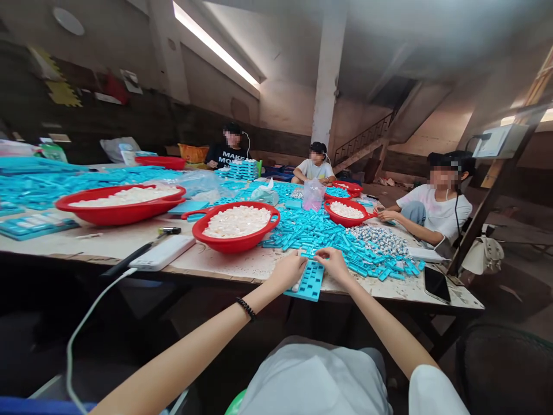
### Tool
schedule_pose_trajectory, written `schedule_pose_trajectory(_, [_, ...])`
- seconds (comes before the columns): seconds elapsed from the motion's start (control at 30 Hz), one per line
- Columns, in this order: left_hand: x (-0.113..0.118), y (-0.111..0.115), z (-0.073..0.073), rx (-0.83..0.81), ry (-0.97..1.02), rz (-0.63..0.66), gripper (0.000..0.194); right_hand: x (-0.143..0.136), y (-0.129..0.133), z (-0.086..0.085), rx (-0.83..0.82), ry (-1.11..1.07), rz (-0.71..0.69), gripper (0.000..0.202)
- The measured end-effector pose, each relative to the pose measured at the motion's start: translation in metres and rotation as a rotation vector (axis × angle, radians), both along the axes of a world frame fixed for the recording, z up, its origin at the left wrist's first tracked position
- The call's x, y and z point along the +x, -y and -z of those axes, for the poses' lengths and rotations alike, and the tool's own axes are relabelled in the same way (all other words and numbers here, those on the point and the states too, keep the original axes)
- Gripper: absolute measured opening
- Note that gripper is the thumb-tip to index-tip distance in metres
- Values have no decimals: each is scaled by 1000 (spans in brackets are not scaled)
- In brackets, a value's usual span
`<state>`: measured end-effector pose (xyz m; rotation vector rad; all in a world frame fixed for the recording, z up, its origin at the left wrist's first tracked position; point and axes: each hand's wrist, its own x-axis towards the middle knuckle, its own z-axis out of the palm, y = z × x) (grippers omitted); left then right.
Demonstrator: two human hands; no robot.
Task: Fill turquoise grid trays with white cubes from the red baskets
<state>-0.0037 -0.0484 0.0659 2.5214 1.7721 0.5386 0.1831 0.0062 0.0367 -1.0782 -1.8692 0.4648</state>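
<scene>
A light blue plastic grid tray (pixel 310 282) lies at the table's near edge, partly over it. My left hand (pixel 288 271) grips its left side, fingers curled, with a small white piece near the fingertips. My right hand (pixel 332 262) rests on the tray's top right part, fingers bent over it. A black band circles my left wrist. Just beyond the hands lies a heap of blue plastic pieces (pixel 328 233) and a pile of small whitish pieces (pixel 380 237).
Red basins of white pieces (pixel 235 222) (pixel 118 202) (pixel 348 210) stand on the worn table (pixel 216 262). A white power bank with cable (pixel 162 253) lies left, a phone (pixel 436 283) right. Three other people sit at the far and right sides. Blue trays are stacked at left (pixel 38 184).
</scene>
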Motion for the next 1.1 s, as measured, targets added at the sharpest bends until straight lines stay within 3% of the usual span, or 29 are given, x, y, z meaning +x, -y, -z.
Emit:
schedule_pose_trajectory(0.17, [3, -1, 2, 10, -24, -49, 34, -10, 0, 12, -111, -86, -63, 13])
schedule_pose_trajectory(0.43, [10, 7, 8, 9, -31, -91, 35, -13, 8, 22, 121, 130, 60, 14])
schedule_pose_trajectory(0.57, [15, 1, 20, 130, -59, -94, 34, -9, 8, 23, 111, 116, 22, 17])
schedule_pose_trajectory(0.63, [14, -8, 30, 142, 19, -80, 34, -8, 8, 24, 76, 68, -4, 17])
schedule_pose_trajectory(0.83, [1, -37, 56, -55, 438, 42, 40, -6, 8, 23, -5, -72, 12, 16])
schedule_pose_trajectory(1.1, [-3, -44, 70, -63, 771, 45, 40, -4, 4, 27, -101, -97, -189, 19])
